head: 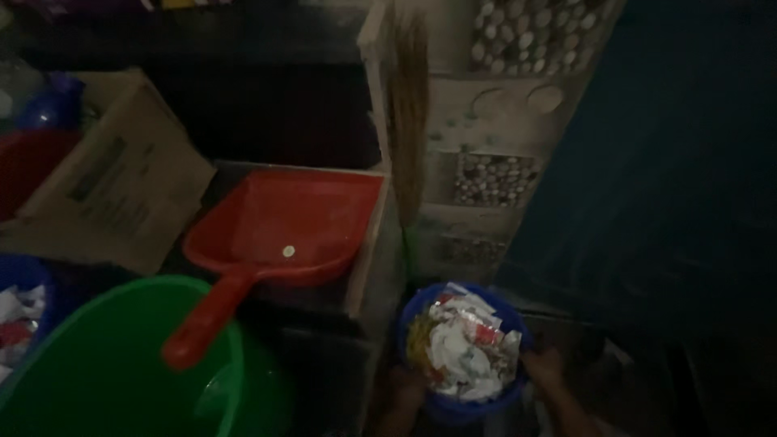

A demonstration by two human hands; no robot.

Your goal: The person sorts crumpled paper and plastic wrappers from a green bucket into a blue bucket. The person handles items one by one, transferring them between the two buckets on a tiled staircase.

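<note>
A small blue bucket point(414, 311) full of crumpled paper and wrappers point(463, 352) sits low in the dim scene. My left hand point(402, 387) grips its left side and my right hand point(544, 366) grips its right side, both near the rim. My forearms run off the bottom edge. The light is poor and the fingers are hard to make out.
A red dustpan point(279, 226) lies on a wooden ledge, its handle over a green tub point(105, 356). A cardboard box point(113, 174) leans at left, with another blue bin of scraps point(20, 311). A broom point(407, 113) stands against a tiled pillar point(494, 137). A dark wall is at right.
</note>
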